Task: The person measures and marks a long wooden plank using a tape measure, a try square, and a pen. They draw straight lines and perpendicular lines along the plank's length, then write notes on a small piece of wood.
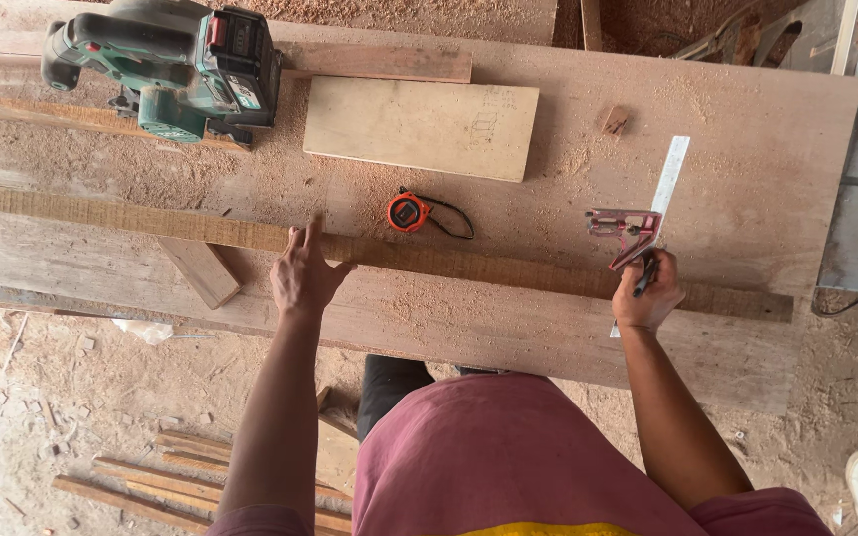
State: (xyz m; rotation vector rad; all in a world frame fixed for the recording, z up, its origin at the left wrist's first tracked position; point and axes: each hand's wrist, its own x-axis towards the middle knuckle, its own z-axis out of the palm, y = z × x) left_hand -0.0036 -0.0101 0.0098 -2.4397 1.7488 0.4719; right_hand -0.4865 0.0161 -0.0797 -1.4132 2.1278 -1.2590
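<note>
Left hand (302, 276) flat and open on a long wooden strip (469, 263), right hand (647, 298) far right, closed around a pen (643, 278) beside a combination square (643, 223).

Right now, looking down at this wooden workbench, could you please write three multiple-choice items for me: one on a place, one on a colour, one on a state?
1. Where does the round tape measure lie?
A. Between the pale rectangular board and the long narrow wooden strip
B. On the floor
C. On top of the green cordless circular saw

2. What colour is the tape measure?
A. Blue
B. Orange
C. White

3. What is the left hand doing?
A. Gripping the saw
B. Holding a pencil
C. Pressing flat on the strip

Answers: 1 A, it sits on sawdust between them. 2 B, its case is orange. 3 C, its fingers are spread on the strip, while the right hand holds the metal combination square.
</note>
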